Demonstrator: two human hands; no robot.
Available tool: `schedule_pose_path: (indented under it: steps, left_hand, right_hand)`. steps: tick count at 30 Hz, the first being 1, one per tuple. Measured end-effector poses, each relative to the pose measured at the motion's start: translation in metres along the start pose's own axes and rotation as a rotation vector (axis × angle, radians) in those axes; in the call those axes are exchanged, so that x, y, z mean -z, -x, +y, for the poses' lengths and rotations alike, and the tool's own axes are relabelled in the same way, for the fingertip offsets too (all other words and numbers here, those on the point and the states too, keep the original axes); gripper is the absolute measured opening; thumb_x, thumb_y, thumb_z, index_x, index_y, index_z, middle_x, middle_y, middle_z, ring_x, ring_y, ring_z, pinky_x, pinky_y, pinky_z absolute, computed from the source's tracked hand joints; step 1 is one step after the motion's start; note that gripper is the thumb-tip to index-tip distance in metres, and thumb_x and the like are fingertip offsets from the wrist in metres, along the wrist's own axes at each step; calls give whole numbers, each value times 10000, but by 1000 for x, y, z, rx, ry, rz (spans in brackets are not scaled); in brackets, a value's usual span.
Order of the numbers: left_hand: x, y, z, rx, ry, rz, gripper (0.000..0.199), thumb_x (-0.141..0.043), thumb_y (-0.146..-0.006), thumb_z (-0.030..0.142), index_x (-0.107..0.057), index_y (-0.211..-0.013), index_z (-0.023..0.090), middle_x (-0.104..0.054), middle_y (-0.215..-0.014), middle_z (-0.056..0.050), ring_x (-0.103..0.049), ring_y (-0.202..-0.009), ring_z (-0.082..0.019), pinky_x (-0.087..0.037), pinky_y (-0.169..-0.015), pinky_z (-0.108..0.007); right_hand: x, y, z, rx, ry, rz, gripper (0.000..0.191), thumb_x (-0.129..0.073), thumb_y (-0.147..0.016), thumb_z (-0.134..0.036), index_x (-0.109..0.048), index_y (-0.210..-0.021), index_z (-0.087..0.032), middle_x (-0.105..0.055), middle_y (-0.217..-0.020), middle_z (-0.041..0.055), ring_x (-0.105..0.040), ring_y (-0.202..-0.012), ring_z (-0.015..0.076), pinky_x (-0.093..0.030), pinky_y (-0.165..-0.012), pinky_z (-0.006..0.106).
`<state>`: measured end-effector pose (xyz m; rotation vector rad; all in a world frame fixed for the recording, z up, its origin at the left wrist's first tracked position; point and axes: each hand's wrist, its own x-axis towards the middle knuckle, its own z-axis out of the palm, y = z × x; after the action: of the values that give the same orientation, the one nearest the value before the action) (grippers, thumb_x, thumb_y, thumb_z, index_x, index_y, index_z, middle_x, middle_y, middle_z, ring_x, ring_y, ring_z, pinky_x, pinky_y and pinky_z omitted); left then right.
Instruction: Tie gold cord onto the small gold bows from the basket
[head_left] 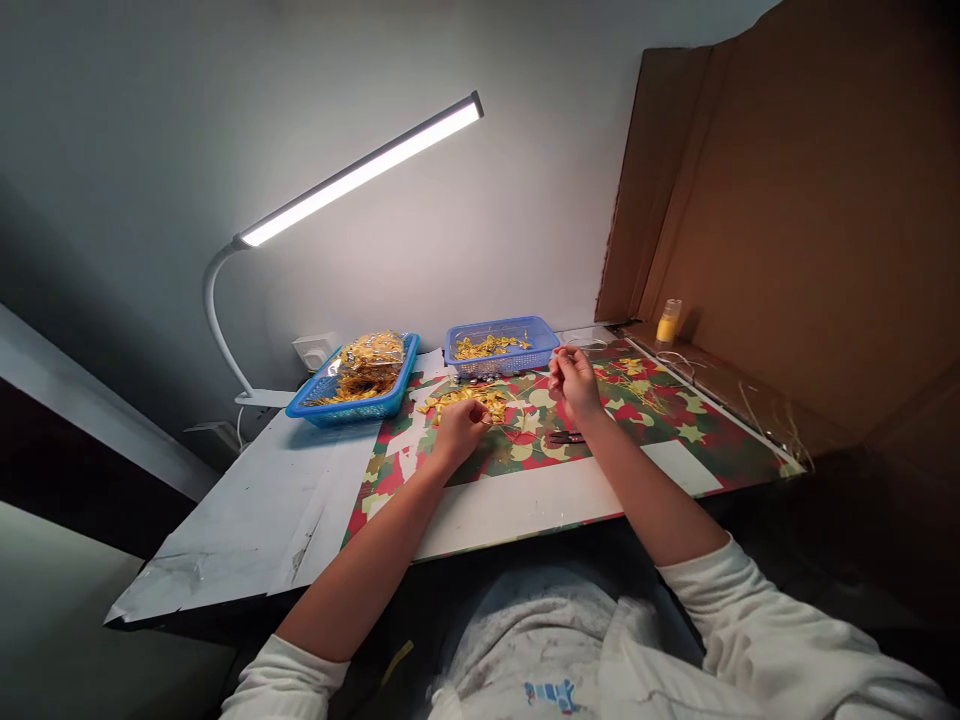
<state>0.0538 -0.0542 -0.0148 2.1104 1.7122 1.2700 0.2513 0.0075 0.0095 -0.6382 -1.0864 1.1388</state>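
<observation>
My left hand (460,432) is closed in a pinch at the near edge of a pile of small gold pieces (491,402), which look like leaves or petals. What its fingers hold is too small to make out. Further right, my right hand (576,384) is raised a little above the patterned sheet (525,455), its fingers pinched together. I cannot tell what is between them. Thin strands show faintly between the two hands. Dark-handled pliers (566,438) lie on the sheet just below my right hand.
A blue basket (386,403) with gold pieces and a clear bag stands left. Behind the pile is a purple-blue basket (541,350) with more. Gold strands (641,385) lie right, near a yellow-filled bottle (668,322). A lit lamp (360,178) hangs above; cardboard (795,220) walls the right side.
</observation>
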Motion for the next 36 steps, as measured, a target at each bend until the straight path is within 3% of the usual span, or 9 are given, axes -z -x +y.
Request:
schedule_pose_path:
  steps: [6, 12, 15, 20, 24, 30, 36]
  left_hand:
    - [-1, 1, 4, -4, 15, -24, 116, -595, -688, 124, -587, -589, 183, -592, -540, 17, -530, -532, -125, -399, -555, -239]
    - [-1, 0, 0, 70, 70, 21, 86, -595, -709, 182, -597, -623, 176, -598, -547, 20, -513, -511, -115, -376, -528, -233]
    - [0, -1, -3, 69, 55, 45, 85, -592, -714, 198, -599, -633, 175, -609, -571, 17, -520, -531, -116, -376, -544, -234]
    - [3, -2, 0, 34, 11, 35, 84, -590, -696, 158, -579, -614, 173, -604, -582, 16, -518, -551, -114, -373, -570, -234]
    - [1, -1, 6, -3, 33, 36, 91, -572, -701, 139, -572, -616, 171, -583, -570, 19, -507, -544, -112, -369, -569, -231]
    - [1, -2, 2, 41, 73, -1, 90, -566, -701, 163, -577, -612, 171, -578, -560, 21, -498, -538, -109, -369, -560, -224]
    - [1, -3, -5, 112, 54, -27, 80, -581, -696, 184, -594, -618, 168, -583, -547, 23, -504, -525, -109, -367, -548, -222]
  right_hand:
    - [9, -6, -1, 96, -9, 136, 307, -608, -769, -515, -470, -804, -243, -436, -634, -58, -410, -499, 69, -396, -487, 208]
    - [-1, 1, -5, -156, -152, -10, 209, -701, -719, -343, -581, -849, -231, -549, -691, -34, -544, -605, 85, -519, -632, 238]
    - [-4, 5, -14, -214, -247, -49, 188, -718, -721, -297, -569, -818, -233, -563, -690, -37, -553, -607, 82, -516, -607, 224]
    - [-15, 16, -36, -117, -394, -278, 228, -758, -710, -308, -560, -799, -238, -449, -573, -70, -434, -500, 62, -415, -485, 190]
    - [-30, 25, -55, -56, -353, -405, 257, -771, -718, -374, -566, -777, -230, -395, -549, -69, -402, -499, 69, -390, -487, 207]
    - [-38, 10, -91, 156, -256, -367, 334, -759, -717, -475, -523, -782, -247, -323, -536, -81, -359, -485, 76, -368, -474, 217]
    - [-30, -20, -120, 329, -147, -360, 263, -682, -809, -458, -519, -815, -252, -313, -550, -78, -380, -479, 70, -377, -475, 217]
